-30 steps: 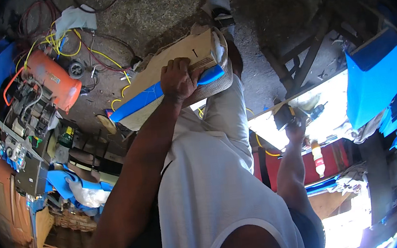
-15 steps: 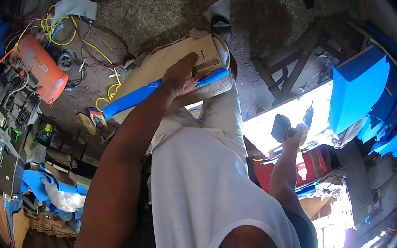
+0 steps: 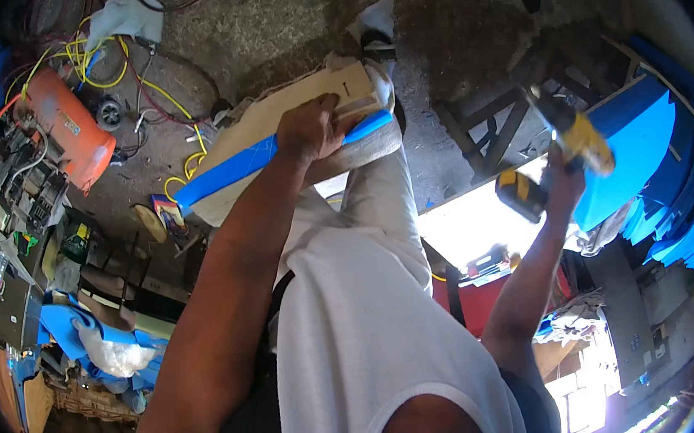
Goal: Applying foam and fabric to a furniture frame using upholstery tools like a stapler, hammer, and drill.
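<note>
1. The left hand [image 3: 314,129] closes over the blue-edged wooden panel [image 3: 280,139], pinning it on the raised knee [image 3: 365,143] (a steadying support).
2. The right hand [image 3: 562,185] grips the yellow cordless drill [image 3: 560,152], held well clear of the panel.

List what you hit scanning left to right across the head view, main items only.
Orange air compressor tank → blue-edged wooden board → left hand gripping that board → right hand holding a yellow-and-black cordless drill → stack of blue panels.
</note>
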`<action>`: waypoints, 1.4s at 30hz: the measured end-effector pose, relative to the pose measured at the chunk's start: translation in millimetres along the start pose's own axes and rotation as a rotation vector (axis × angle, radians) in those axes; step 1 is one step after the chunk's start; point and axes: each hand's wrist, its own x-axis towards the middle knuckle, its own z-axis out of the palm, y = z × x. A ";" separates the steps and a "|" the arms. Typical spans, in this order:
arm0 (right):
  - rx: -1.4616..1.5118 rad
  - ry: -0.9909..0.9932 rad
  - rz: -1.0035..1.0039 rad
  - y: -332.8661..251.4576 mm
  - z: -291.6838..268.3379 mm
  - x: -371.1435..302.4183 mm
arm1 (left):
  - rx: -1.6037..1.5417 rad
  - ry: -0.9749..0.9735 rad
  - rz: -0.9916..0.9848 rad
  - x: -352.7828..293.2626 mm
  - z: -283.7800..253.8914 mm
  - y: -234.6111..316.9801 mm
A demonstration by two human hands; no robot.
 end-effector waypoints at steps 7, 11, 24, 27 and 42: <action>-0.789 -0.341 -0.519 -191.1 82.0 24.0 | -0.032 -0.009 -0.063 -19.7 3.7 5.3; -1.033 -0.438 -0.865 -256.3 134.6 10.5 | -0.106 -0.062 -0.073 -13.4 0.7 6.4; -1.159 -0.367 -0.673 -253.4 214.8 -24.6 | -0.243 -0.059 -0.049 -19.5 7.0 13.5; -0.417 -0.361 -0.452 -159.1 199.7 -24.0 | -0.189 -0.127 -0.031 -13.9 -4.7 23.8; 0.701 -0.135 0.025 -82.8 144.8 -34.8 | -0.108 -0.073 0.051 -14.5 10.4 21.1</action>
